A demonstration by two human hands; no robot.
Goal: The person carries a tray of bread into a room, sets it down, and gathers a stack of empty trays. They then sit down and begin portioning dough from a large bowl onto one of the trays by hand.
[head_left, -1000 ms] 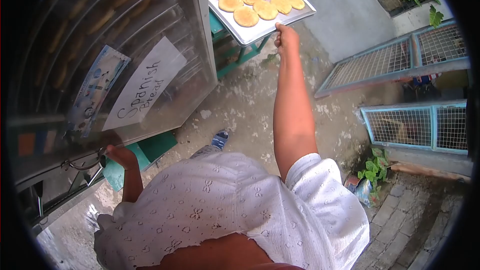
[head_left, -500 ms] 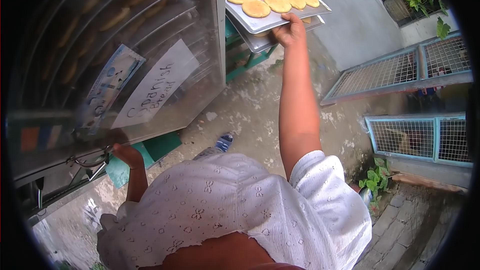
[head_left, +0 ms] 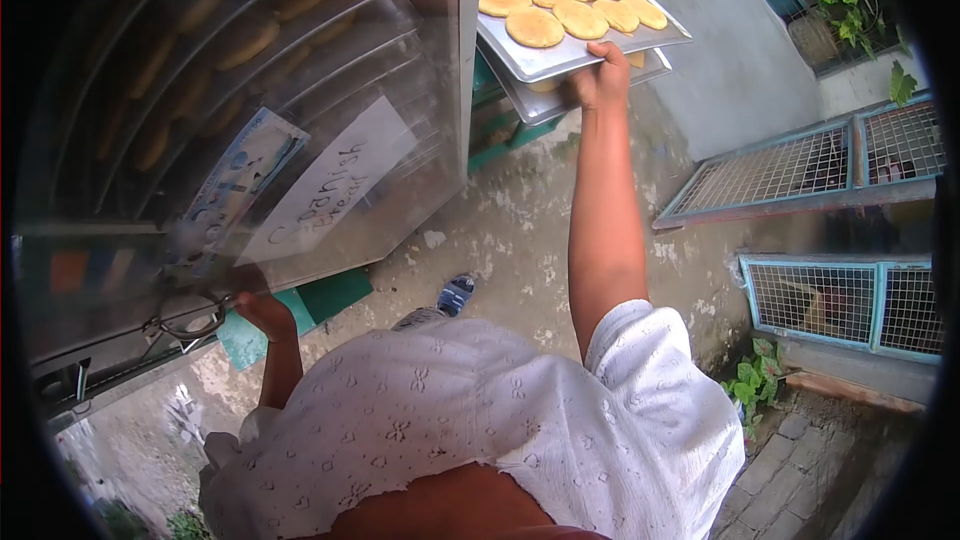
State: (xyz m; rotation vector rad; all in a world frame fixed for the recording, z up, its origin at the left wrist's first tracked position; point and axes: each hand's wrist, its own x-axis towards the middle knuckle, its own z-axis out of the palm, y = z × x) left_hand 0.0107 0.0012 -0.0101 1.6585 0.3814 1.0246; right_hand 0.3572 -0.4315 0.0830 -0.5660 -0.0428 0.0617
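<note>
The right hand reaches high up and grips the near edge of a flat shiny metal tray. Round golden-brown flat breads lie in rows on the tray. The tray sticks out of the open side of a tall cabinet. Just under it is a second metal tray, and its edge pokes out by the hand.

The left hand is low down at the bottom edge of the clear glass cabinet door. Its fingers curl around the edge, close to a metal ring latch. A white paper sign with handwriting is stuck on the glass. More breads show dimly on shelves behind the glass.

Below is a grey concrete floor. The person's blue sandal stands on it.
</note>
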